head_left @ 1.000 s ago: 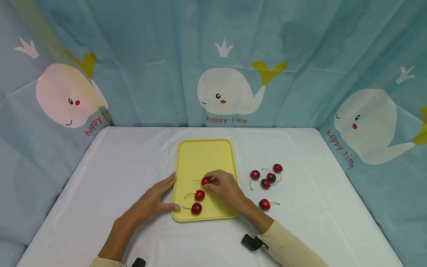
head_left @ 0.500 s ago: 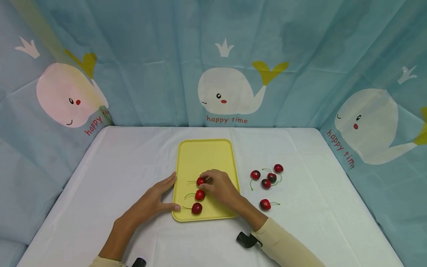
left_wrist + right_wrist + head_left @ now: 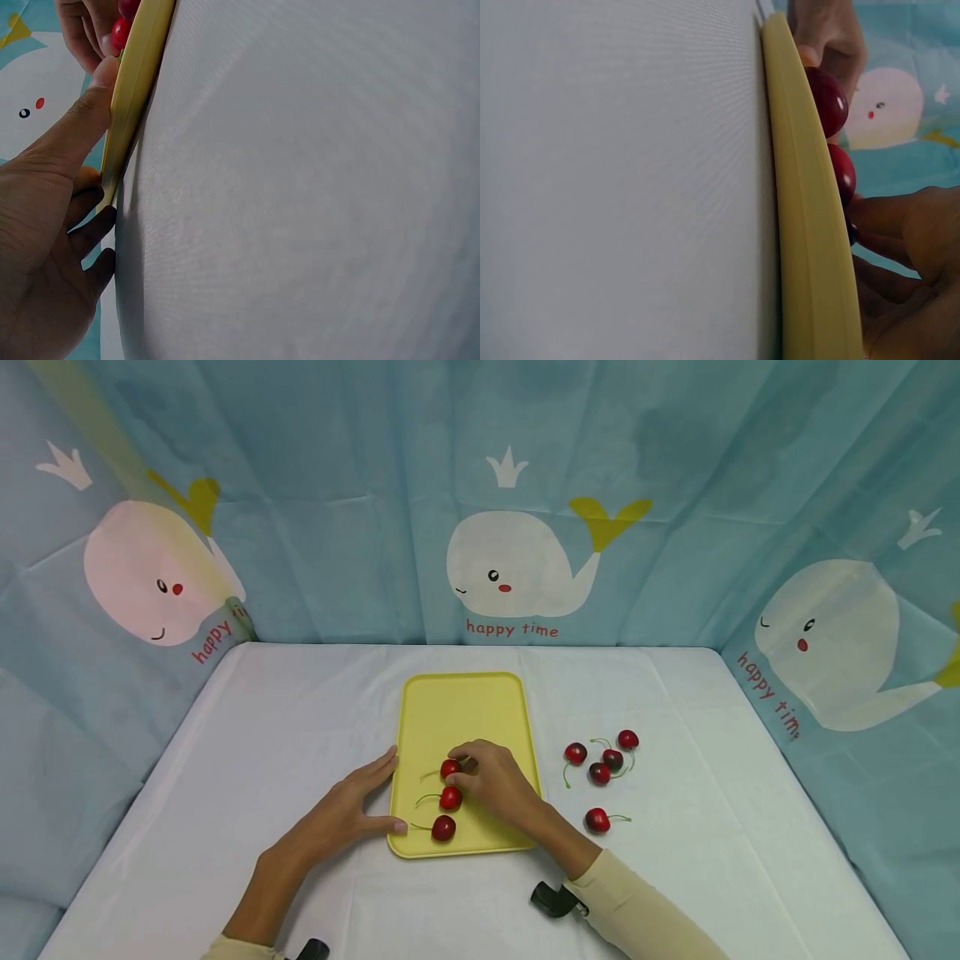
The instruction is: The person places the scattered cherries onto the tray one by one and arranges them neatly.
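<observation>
A yellow tray [image 3: 465,710] lies on the white-covered table. My right hand [image 3: 498,781] pinches a red cherry [image 3: 449,768] low over the middle of the tray, its stem pointing left. Nearer the front are a bright red cherry [image 3: 451,798] and a darker cherry [image 3: 443,828], roughly in line with it, stems also leftward. My left hand [image 3: 341,814] rests against the tray's left side, thumb on the rim near the front corner and fingers stretched along the edge. In the right wrist view, the tray wall [image 3: 806,187] hides most of the held cherry.
Right of the tray, several loose cherries form a loose group, among them a dark cherry [image 3: 612,760]. A single cherry [image 3: 597,820] lies nearer the front. Blue whale-print curtains [image 3: 360,552] enclose the table's back and sides.
My right hand has moved slightly left with its cherry, then stayed nearly still. That cherry's stem now slants downward. My left hand keeps its place at the tray.
</observation>
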Tool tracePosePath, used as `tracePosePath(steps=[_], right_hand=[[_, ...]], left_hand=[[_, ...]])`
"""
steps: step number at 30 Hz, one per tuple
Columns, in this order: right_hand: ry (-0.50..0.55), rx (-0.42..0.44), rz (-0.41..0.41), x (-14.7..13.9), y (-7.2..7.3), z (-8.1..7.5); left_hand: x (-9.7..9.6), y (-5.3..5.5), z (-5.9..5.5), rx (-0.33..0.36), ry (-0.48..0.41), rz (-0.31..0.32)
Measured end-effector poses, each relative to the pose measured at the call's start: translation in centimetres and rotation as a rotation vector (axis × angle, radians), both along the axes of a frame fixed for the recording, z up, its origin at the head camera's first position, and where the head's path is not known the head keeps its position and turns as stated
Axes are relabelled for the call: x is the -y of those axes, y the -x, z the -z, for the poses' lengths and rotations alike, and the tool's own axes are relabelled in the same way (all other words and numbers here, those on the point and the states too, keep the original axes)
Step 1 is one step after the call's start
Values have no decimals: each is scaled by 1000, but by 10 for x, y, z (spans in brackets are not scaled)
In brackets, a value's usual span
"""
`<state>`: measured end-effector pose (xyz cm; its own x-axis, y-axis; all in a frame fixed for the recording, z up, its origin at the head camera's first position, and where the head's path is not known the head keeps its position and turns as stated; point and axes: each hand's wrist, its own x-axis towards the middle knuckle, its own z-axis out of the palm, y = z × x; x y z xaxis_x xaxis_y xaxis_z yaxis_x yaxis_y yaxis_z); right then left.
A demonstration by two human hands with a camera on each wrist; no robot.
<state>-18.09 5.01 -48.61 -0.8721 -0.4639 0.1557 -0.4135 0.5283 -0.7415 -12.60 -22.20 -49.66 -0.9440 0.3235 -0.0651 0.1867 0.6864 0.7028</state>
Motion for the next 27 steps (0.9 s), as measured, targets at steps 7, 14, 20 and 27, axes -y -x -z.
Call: tracePosePath(steps=[7, 14, 20, 27], right_hand=[[12, -17, -6, -2, -2, -1], [11, -11, 17, -4, -2, -1], [27, -34, 12, -8, -4, 0], [50, -44, 7, -17, -8, 0]], left_hand=[[0, 0, 0, 3, -5, 0], [0, 0, 1, 11, 13, -7], [-1, 0, 0, 11, 8, -11], [-1, -1, -1, 7, -10, -5]])
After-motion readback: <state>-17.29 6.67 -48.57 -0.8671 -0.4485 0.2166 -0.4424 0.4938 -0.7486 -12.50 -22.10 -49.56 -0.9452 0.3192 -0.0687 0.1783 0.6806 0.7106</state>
